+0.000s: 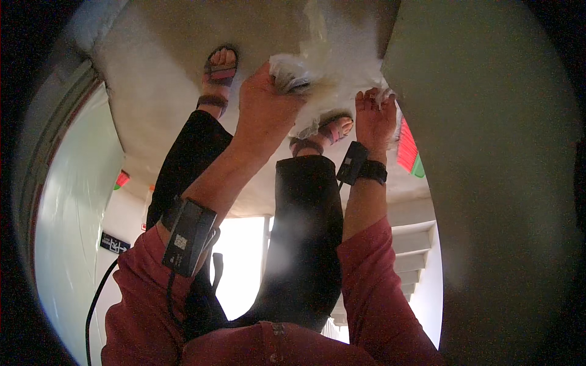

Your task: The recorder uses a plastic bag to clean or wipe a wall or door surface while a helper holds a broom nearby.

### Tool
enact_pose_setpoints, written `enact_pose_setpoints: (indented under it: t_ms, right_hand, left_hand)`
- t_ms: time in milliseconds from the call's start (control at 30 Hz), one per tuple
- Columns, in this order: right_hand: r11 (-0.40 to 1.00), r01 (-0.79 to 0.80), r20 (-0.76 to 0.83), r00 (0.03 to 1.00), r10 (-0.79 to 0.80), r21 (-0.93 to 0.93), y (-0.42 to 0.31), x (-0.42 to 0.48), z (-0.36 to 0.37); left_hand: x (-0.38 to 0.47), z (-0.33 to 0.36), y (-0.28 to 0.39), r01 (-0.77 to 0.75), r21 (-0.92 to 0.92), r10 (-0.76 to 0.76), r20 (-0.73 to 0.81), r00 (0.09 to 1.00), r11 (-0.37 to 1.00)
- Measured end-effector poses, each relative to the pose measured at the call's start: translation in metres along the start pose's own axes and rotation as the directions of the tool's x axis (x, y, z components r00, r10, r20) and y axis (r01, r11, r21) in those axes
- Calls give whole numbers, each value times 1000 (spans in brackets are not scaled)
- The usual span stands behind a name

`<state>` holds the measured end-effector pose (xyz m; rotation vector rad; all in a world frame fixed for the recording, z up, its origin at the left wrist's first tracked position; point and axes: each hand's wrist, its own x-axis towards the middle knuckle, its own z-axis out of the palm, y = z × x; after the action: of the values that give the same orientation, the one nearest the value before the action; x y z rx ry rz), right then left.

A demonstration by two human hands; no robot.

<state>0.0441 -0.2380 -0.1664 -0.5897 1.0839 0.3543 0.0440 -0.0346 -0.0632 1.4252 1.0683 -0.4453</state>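
A crumpled sheet of thin clear plastic [336,87] spans the space between my hands, above the floor. My left hand [270,103] grips a bunched part of it, with folds sticking out past the thumb. My right hand [376,116] pinches the sheet's other side with curled fingertips, close to a grey-green upright panel [485,151]. Part of the plastic hangs in front of my right sandal [336,128]. Where the sheet ends at the far side is blurred against the pale floor.
A red broom [405,146] with a green edge stands behind my right wrist. My left sandal [222,68] is on the concrete floor [155,82]. Plastic film [73,196] covers a doorway at left, near an exit sign [114,242]. Stairs [407,261] show at right.
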Motion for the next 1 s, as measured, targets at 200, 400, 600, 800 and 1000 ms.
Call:
enact_pose_setpoints:
  t_ms: [200,400,600,800,1000]
  right_hand:
    - [1000,-18,157,988,15,16,2,11,-15]
    - [949,-74,188,982,16,307,4,11,-1]
    - [939,-1,235,968,-85,343,9,16,7]
    - [902,-1,226,968,-107,432,10,19,16]
    - [873,-10,169,982,-83,488,9,25,17]
  left_hand:
    - [4,4,-8,-19,-39,20,28,999,999]
    - [5,3,-18,-51,-28,52,36,998,998]
    - [3,5,-13,26,-85,-19,78,997,996]
    - [4,6,-18,-65,-65,68,47,997,996]
    - [4,5,-16,-46,-57,49,54,997,997]
